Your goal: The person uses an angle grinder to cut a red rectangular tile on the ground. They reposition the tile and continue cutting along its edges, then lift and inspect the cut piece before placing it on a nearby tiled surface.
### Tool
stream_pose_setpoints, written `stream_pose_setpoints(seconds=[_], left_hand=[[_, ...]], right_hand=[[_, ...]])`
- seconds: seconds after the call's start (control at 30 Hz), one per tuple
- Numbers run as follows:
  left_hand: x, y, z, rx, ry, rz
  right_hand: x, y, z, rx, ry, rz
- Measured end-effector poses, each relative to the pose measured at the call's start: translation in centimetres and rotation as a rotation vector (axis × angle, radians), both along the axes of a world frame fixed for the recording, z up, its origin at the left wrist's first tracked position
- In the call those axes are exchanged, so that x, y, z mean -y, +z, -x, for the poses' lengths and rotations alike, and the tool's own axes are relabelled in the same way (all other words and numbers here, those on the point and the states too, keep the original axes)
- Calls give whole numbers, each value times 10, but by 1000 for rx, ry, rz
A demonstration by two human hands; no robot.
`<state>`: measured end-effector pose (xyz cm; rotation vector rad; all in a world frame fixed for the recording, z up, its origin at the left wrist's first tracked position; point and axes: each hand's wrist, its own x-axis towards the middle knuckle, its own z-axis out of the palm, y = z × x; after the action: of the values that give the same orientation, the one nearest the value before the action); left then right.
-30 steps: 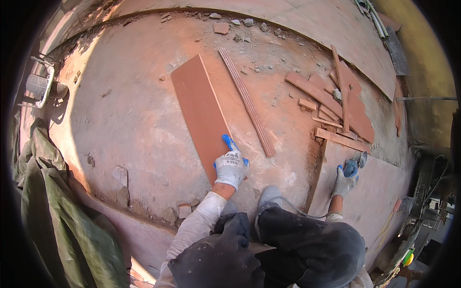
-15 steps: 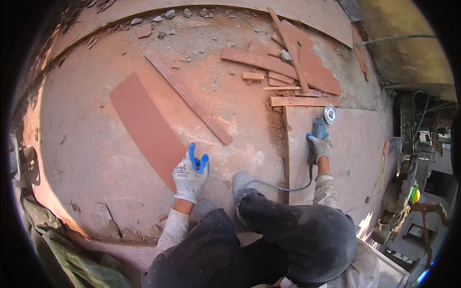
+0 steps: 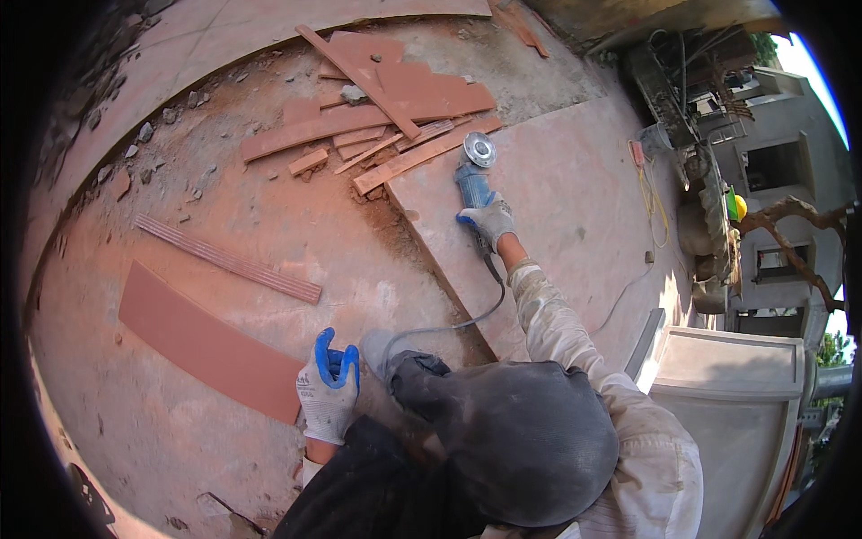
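Note:
My right hand (image 3: pixel 490 219), in a grey glove with blue-coated fingers, grips a blue angle grinder (image 3: pixel 471 186). The grinder's round metallic disc (image 3: pixel 479 150) points away from me, over the raised slab's far-left part. Its cable (image 3: pixel 431 330) curves back toward my foot. My left hand (image 3: pixel 329 388), gloved the same way, is near my knee with its fingers bent but apart, and I see nothing in it. Just left of it a long flat reddish tile (image 3: pixel 206 346) lies on the ground. Beyond that tile is a narrow ribbed strip (image 3: pixel 229 259).
Several reddish tile pieces (image 3: pixel 431 96) are piled at the far middle, with a grey stone (image 3: pixel 354 95) among them. A raised concrete slab (image 3: pixel 557 189) fills the right side. A yellow cord (image 3: pixel 660 211) and a pale panel (image 3: pixel 727 386) are farther right. Rubble (image 3: pixel 145 133) lines the far-left edge.
The view has swung to the right, so the tiles and pile appear farther left. My right hand still grips the grinder, and my left hand stays near the flat tile.

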<state>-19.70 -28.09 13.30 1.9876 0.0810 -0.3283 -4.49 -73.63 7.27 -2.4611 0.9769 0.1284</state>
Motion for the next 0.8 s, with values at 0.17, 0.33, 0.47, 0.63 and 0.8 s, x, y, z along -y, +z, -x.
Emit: stream_pose_setpoints(seconds=[0.17, 0.33, 0.47, 0.63, 0.8], left_hand=[[14, 11, -4, -100, -229, 200], [47, 31, -27, -42, -242, 363], [57, 37, -46, 341, -201, 176], [27, 30, -38, 473, -136, 62], [8, 21, -9, 654, -180, -243]], right_hand=[[-29, 26, 17, 203, -156, -915], [-115, 79, 20, 188, -84, -1554], [-192, 87, -4, 13, -12, -1774], [-247, 93, -1, -126, 34, -2062], [-280, 114, 18, -317, 226, -1966]])
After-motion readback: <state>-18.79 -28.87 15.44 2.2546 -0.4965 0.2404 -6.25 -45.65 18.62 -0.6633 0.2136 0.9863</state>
